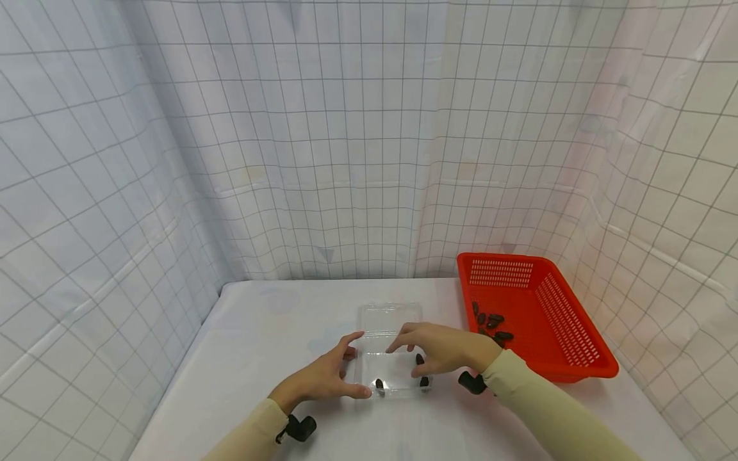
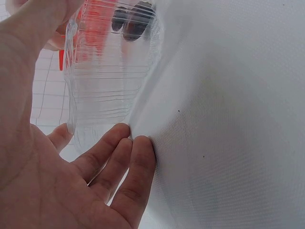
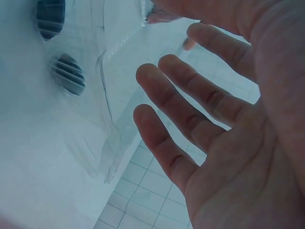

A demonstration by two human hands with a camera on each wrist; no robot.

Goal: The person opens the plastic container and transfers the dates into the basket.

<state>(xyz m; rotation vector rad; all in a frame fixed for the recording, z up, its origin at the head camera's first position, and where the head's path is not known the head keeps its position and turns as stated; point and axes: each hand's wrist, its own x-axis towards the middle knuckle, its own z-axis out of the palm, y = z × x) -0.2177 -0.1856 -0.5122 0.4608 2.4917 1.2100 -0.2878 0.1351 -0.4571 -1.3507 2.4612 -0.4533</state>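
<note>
A clear plastic hinged box (image 1: 383, 369) lies on the table with its lid (image 1: 389, 315) folded back. Inside, one small dark oval piece (image 1: 379, 384) is near the front left and two more (image 1: 419, 360) are at the right side. They look like dates. My left hand (image 1: 319, 379) holds the box's left end, thumb at the front edge and forefinger near the hinge. Its other fingertips (image 2: 143, 143) meet the wall low down in the left wrist view. Over the box's right part hovers my right hand (image 1: 441, 347), fingers spread and nothing between them.
To the right stands a red slotted plastic basket (image 1: 567, 320), with several dark oval pieces (image 1: 494, 320) along its left side. A white cloth (image 1: 265, 326) covers the table. White grid-patterned curtains (image 1: 346, 141) enclose the back and both sides.
</note>
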